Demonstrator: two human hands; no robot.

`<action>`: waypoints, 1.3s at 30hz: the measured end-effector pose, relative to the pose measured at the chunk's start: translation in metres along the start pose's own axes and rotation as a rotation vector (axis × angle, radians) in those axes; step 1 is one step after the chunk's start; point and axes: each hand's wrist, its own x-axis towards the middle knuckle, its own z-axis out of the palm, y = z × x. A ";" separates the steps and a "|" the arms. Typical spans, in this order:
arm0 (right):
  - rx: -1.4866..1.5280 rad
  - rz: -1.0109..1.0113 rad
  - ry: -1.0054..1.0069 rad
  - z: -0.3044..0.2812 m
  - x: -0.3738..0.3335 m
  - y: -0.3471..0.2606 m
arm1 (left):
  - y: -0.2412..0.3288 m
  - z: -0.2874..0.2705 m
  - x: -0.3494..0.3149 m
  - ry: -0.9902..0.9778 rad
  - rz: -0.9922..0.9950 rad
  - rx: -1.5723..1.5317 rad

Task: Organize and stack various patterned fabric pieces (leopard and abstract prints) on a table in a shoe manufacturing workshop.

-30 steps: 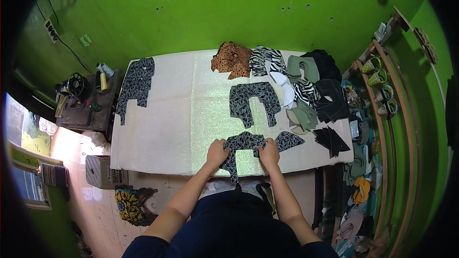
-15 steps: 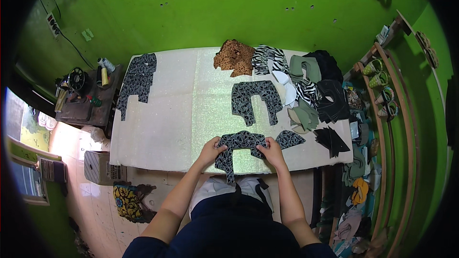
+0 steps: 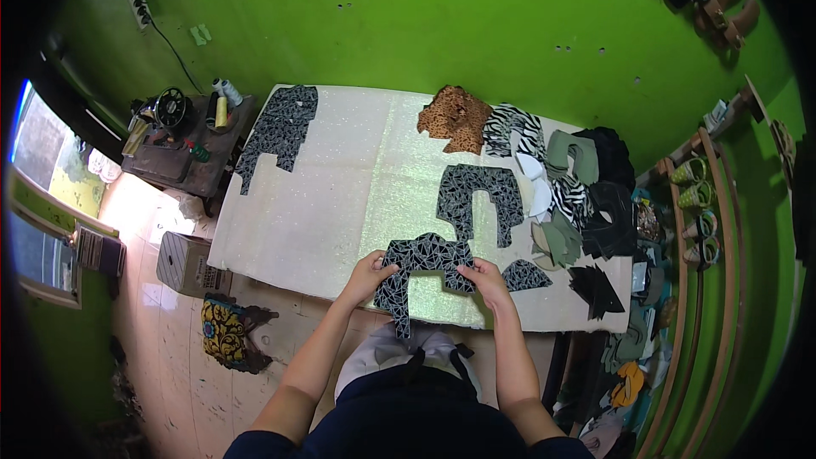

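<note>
The flat piece (image 3: 427, 252), black with pale crisscross lines, spans like an arch between the left hand (image 3: 367, 277) and right hand (image 3: 488, 283); its longer leg hangs beside and below the left hand, its shorter leg beside the right.

A: See the left hand (image 3: 368, 277)?
B: Pinching the upper left of an arch-shaped, black-and-white line-patterned cutout (image 3: 429, 255). Also gripping its right end with the right hand (image 3: 490, 279).
A: Holding it above what?
B: Above the near part of the white-covered table (image 3: 327, 187). Note a smaller rounded cutout (image 3: 524, 275) of the same pattern just beside the right hand, and a U-shaped cutout (image 3: 480, 180) farther in.
A: And farther back?
B: Can spot a leopard-print piece (image 3: 455, 119) beside a zebra-print piece (image 3: 514, 121), then olive-green pieces (image 3: 560, 153) and black pieces (image 3: 616, 238) toward the right.
A: Look left.
B: Can see matching cutouts (image 3: 280, 132) at the table's left end, and thread cones (image 3: 222, 110) on a dark stand (image 3: 170, 163) beyond.
</note>
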 end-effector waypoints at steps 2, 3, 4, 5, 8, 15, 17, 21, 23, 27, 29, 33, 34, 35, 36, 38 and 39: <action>0.009 0.019 -0.023 0.012 0.005 -0.011 | 0.001 -0.009 -0.003 0.056 -0.002 -0.058; 0.019 0.034 -0.035 0.020 0.007 -0.016 | 0.000 -0.015 -0.004 0.067 -0.006 -0.060; 0.027 0.044 -0.034 0.029 0.009 -0.021 | -0.004 -0.023 -0.003 0.082 -0.002 -0.076; 0.025 0.050 -0.042 0.038 0.014 -0.019 | -0.008 -0.032 -0.002 0.095 0.004 -0.093; 0.011 0.040 -0.055 0.064 0.031 -0.021 | -0.016 -0.062 0.003 0.097 0.039 -0.165; -0.004 0.013 0.003 0.162 0.103 -0.010 | -0.019 -0.173 0.032 0.103 0.113 -0.075; -0.045 -0.033 0.054 0.205 0.128 -0.002 | -0.015 -0.225 0.040 0.153 0.098 0.103; -0.109 -0.108 0.169 0.284 0.177 0.024 | 0.018 -0.295 0.037 0.308 0.071 0.513; -0.081 -0.119 0.161 0.334 0.192 0.024 | 0.004 -0.347 0.046 0.376 0.263 0.441; 0.000 -0.104 0.222 0.379 0.216 0.039 | 0.032 -0.396 0.047 0.377 0.216 0.601; -0.256 -0.176 0.290 0.389 0.236 0.051 | 0.019 -0.419 0.067 0.392 0.279 0.624; -0.391 -0.221 0.385 0.413 0.252 0.029 | 0.014 -0.439 0.099 0.448 0.382 0.719; -0.390 -0.215 0.400 0.413 0.255 0.024 | 0.014 -0.440 0.107 0.460 0.404 0.723; -0.402 -0.215 0.434 0.413 0.258 0.020 | 0.014 -0.440 0.114 0.473 0.426 0.726; -0.413 -0.219 0.465 0.415 0.262 0.015 | 0.015 -0.441 0.120 0.460 0.415 0.735; -0.460 -0.197 0.489 0.417 0.265 0.007 | 0.014 -0.444 0.130 0.441 0.390 0.745; -0.507 -0.174 0.506 0.416 0.266 0.006 | 0.015 -0.444 0.133 0.426 0.362 0.756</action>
